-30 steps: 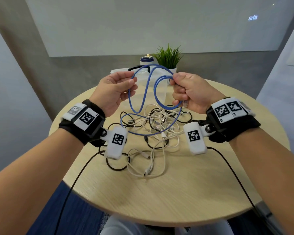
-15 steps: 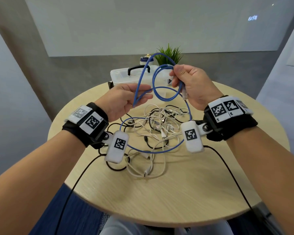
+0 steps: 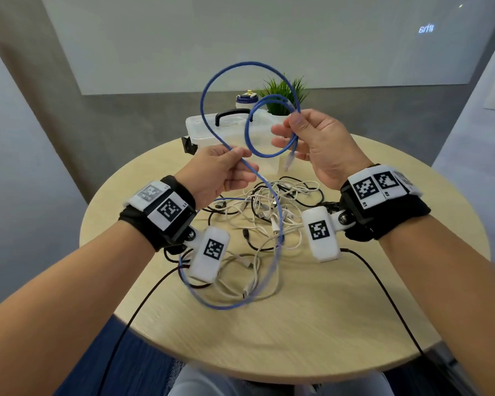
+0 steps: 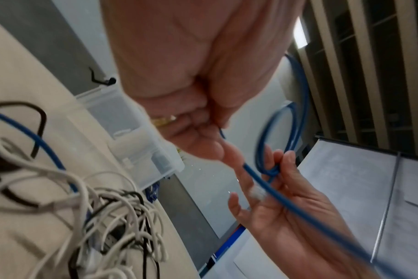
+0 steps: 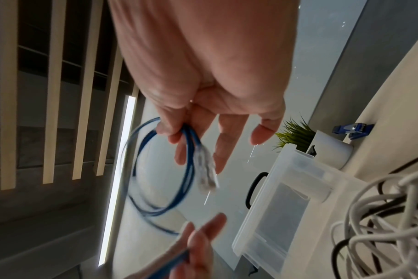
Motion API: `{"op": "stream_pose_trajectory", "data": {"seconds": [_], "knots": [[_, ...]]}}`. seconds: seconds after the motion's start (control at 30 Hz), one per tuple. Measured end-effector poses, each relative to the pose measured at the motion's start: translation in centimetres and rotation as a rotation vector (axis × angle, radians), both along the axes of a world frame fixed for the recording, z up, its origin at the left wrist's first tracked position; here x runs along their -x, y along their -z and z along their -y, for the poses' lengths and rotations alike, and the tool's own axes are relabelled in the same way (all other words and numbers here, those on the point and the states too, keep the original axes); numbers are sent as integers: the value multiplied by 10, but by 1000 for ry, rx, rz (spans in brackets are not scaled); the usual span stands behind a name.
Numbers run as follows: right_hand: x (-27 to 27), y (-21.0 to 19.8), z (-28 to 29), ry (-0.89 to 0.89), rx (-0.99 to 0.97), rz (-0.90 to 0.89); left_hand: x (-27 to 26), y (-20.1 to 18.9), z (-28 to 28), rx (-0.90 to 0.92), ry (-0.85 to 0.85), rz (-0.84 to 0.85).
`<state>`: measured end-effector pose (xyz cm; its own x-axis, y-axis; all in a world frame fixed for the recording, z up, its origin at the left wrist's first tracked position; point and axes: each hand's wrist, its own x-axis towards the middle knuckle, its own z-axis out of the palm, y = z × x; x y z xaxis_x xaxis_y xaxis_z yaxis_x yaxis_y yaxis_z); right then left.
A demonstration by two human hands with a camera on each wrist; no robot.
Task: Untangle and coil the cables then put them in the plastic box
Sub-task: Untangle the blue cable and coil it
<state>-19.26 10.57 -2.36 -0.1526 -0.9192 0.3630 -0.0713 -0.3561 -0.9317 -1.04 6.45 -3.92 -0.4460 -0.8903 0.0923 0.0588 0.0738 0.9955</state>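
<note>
A blue network cable [image 3: 209, 81] arcs high above the table between both hands. My right hand [image 3: 303, 132] pinches a small coil of it [image 5: 189, 143] between thumb and forefinger, its clear plug [image 5: 205, 175] dangling below, the other fingers spread. My left hand [image 3: 229, 164] pinches the loose run of the cable [image 4: 258, 177] a little lower and to the left. The rest of the blue cable [image 3: 272, 278] hangs in a long loop to the table. Under the hands lies a tangle of white and black cables [image 3: 266, 212]. The clear plastic box [image 3: 200, 130] stands behind.
The round wooden table [image 3: 297, 324] has bare surface toward me. A small potted plant [image 3: 280, 95] and a white-and-blue bottle [image 3: 245, 100] stand behind the box. Black wrist-camera leads [image 3: 143, 304] trail off the near edge.
Both hands have risen and drawn apart slightly. The blue loop above them has grown much taller. The right hand's fingers have opened from a fist into a thumb-and-forefinger pinch.
</note>
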Motion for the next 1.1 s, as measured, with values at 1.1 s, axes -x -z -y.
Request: {"op": "stream_pose_trajectory", "data": {"seconds": [1.1], "knots": [[5,14,-3,-168,-37,-54,12,-17,-38,607,269,517]]}}
